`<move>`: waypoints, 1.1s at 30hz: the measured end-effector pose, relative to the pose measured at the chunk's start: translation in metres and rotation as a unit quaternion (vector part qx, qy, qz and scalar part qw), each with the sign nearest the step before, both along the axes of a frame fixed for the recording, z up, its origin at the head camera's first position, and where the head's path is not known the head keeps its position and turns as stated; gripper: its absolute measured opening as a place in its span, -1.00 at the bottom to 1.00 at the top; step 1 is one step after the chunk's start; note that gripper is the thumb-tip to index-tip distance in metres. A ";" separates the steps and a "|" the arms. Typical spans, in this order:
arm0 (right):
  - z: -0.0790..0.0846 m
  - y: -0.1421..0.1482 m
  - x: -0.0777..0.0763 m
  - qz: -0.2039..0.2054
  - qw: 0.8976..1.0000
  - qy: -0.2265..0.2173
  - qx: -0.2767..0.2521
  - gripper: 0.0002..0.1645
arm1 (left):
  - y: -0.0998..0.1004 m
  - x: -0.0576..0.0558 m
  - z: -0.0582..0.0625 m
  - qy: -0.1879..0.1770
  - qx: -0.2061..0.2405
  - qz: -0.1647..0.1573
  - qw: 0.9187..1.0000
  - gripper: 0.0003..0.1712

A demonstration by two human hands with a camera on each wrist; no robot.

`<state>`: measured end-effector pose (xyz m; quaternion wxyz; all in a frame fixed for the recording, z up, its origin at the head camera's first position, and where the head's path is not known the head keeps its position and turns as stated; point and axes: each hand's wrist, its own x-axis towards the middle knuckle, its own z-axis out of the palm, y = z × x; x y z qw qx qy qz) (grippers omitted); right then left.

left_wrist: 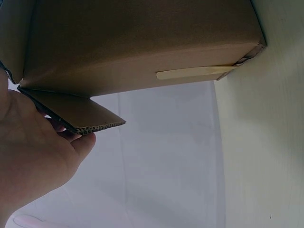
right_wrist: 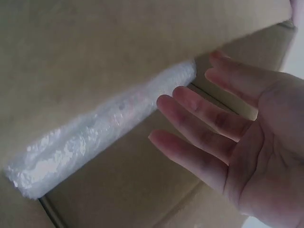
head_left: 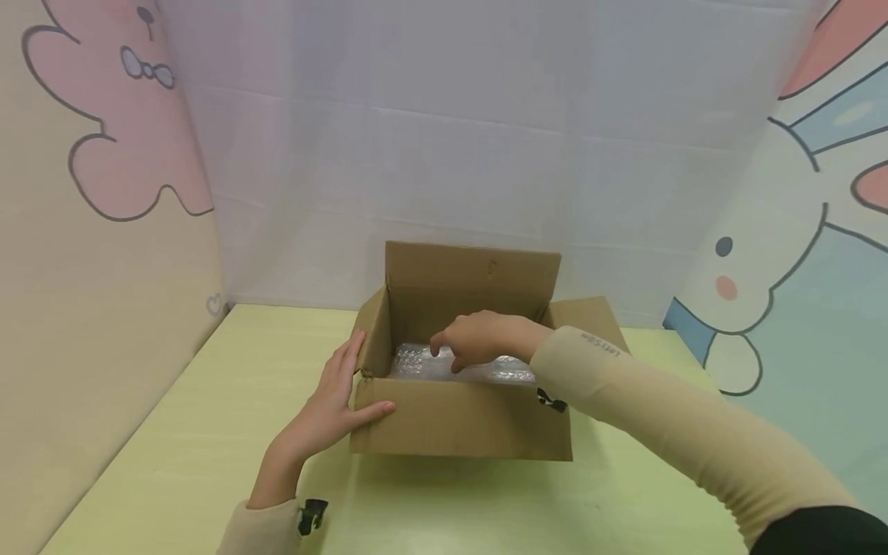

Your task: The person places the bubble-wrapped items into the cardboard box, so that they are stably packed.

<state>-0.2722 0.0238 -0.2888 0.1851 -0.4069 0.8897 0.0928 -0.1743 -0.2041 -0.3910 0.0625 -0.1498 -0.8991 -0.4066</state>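
An open cardboard box [head_left: 461, 420] stands on the table with its flaps folded outward. Inside lies a bubble-wrapped bundle [right_wrist: 95, 133], long and shiny in the right wrist view; what the wrap contains cannot be made out. My left hand [head_left: 333, 401] rests at the box's near left corner, its fingers along the outside of the left flap [left_wrist: 71, 109] and its thumb against the front flap. Over the bundle, my right hand [head_left: 482, 339] reaches into the box opening. Its fingers [right_wrist: 199, 137] are spread and slightly bent, holding nothing.
The pale yellow table [head_left: 173, 432] extends on both sides of the box. A white curtain-like sheet [head_left: 444, 131] hangs behind it. Side panels carry a pink cartoon figure [head_left: 139, 154] at left and a white rabbit [head_left: 770, 247] at right. A tape strip [left_wrist: 194, 72] marks the box's side.
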 end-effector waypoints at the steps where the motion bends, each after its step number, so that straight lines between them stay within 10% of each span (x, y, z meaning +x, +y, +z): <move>1: 0.002 0.001 0.000 0.002 1.000 0.000 -0.001 -0.48 | 0.000 0.000 0.000 0.001 -0.001 0.001 1.000 0.27; 16: 0.034 0.058 0.026 0.014 0.994 0.051 -0.099 -0.44 | 0.001 0.000 -0.001 0.003 0.003 -0.006 1.000 0.28; 33: 0.032 0.180 0.077 -0.086 0.955 0.042 -0.282 -0.50 | -0.001 0.002 0.000 0.001 0.001 -0.005 1.000 0.27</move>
